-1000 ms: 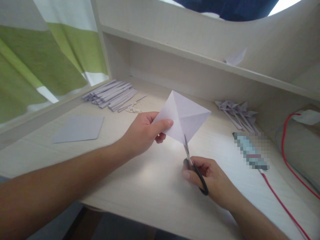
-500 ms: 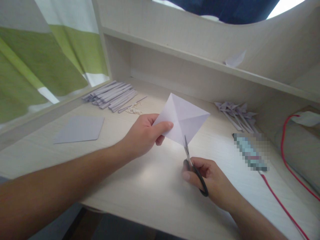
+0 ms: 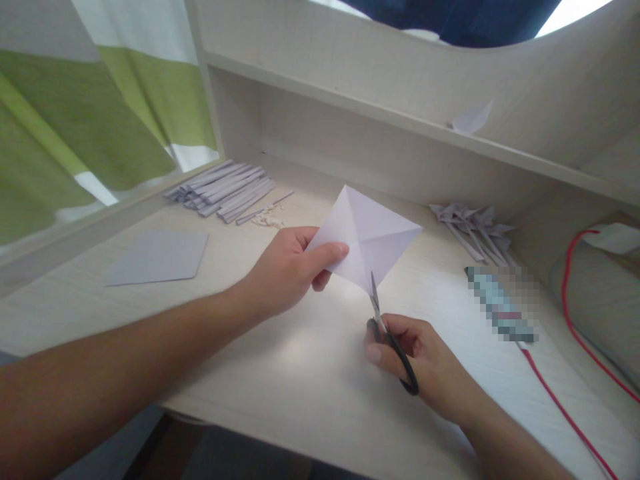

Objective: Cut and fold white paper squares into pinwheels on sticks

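Pale wood-grain surface with a back wall and an upper shelf; a green-and-white curtain hangs to the left.

My left hand is closed in a pinch, thumb on top and fingers beneath, on the left corner of a creased white paper square, held clear of the surface and tilted toward me. My right hand is curled through the black loops of the scissors; the blades stand nearly shut, their tips at the lowest corner of the paper, on the crease that runs up to the centre.

Judgement on the cut: it should follow that crease. The paper wants to be kept taut and level by the pinching hand, with short strokes and the sheet fed toward the blades. The left fingers sit well apart from the cutting line, which is sound.

Containers: none proper. The shelf carries one folded white scrap. Loose on the surface lie a bundle of paper strips at the back left, a flat grey sheet, a cluster of folded paper pieces at the right, and a red cable.
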The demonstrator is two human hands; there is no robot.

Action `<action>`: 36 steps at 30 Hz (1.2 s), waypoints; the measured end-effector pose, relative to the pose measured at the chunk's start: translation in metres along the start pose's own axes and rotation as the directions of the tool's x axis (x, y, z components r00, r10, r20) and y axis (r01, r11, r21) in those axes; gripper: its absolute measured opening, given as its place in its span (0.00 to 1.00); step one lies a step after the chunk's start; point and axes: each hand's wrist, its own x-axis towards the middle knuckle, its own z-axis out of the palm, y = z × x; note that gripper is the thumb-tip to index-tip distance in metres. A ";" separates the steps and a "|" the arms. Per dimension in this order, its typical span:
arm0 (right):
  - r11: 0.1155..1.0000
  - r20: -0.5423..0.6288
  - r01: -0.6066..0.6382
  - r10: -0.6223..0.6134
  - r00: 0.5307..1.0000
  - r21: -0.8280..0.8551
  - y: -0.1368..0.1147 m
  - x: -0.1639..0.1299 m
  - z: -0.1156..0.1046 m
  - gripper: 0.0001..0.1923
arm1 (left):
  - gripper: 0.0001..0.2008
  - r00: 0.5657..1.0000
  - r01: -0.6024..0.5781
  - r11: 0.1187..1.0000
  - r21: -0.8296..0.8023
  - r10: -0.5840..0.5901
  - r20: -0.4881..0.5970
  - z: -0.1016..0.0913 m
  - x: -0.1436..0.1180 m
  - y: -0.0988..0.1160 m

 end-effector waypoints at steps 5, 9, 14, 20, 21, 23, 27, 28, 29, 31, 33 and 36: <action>1.000 0.007 0.000 0.000 1.000 -0.003 0.001 -0.001 -0.001 0.21 | 0.19 1.000 -0.010 1.000 -0.017 0.010 -0.001 0.001 0.001 0.001; 1.000 0.007 0.014 -0.014 1.000 -0.010 0.001 0.000 -0.001 0.20 | 0.18 1.000 -0.002 0.999 -0.043 0.002 0.005 0.001 0.002 -0.001; 1.000 0.007 0.014 -0.014 1.000 0.002 0.002 0.002 -0.001 0.20 | 0.18 1.000 0.002 0.998 -0.056 -0.002 0.008 0.001 0.001 -0.001; 1.000 0.002 0.008 -0.008 1.000 -0.010 0.003 0.001 -0.001 0.20 | 0.19 0.999 0.004 0.997 -0.076 -0.001 0.037 0.000 0.001 -0.002; 1.000 0.003 0.008 -0.008 1.000 -0.012 0.002 0.001 -0.001 0.20 | 0.19 0.999 0.003 0.997 -0.076 0.000 0.041 0.000 0.001 -0.002; 1.000 0.002 0.006 -0.006 1.000 -0.016 0.001 0.001 -0.001 0.21 | 0.19 0.999 0.008 0.997 -0.077 -0.005 0.044 -0.001 0.001 -0.003; 1.000 0.007 0.001 -0.001 1.000 -0.008 0.000 0.000 -0.001 0.21 | 0.19 0.999 0.025 0.997 -0.073 -0.022 0.047 0.000 0.001 -0.003; 1.000 0.009 0.005 -0.004 1.000 -0.005 0.000 0.000 -0.001 0.21 | 0.19 0.999 0.027 0.997 -0.071 -0.024 0.044 0.000 0.001 -0.003; 1.000 0.010 0.008 -0.008 1.000 -0.004 0.000 0.000 0.000 0.21 | 0.19 0.999 0.028 0.997 -0.068 -0.025 0.043 0.000 0.001 -0.003; 1.000 0.008 0.011 -0.011 1.000 -0.004 0.000 0.000 -0.001 0.22 | 0.19 0.999 0.029 0.998 -0.061 -0.026 0.040 0.000 0.001 -0.002; 1.000 0.006 0.010 -0.010 1.000 -0.002 0.001 0.000 -0.001 0.21 | 0.19 0.999 0.030 0.998 -0.058 -0.028 0.042 0.000 0.001 -0.002; 1.000 0.002 0.002 -0.002 1.000 0.003 0.003 0.001 -0.001 0.22 | 0.19 0.999 0.028 0.998 -0.061 -0.026 0.039 0.000 0.002 -0.004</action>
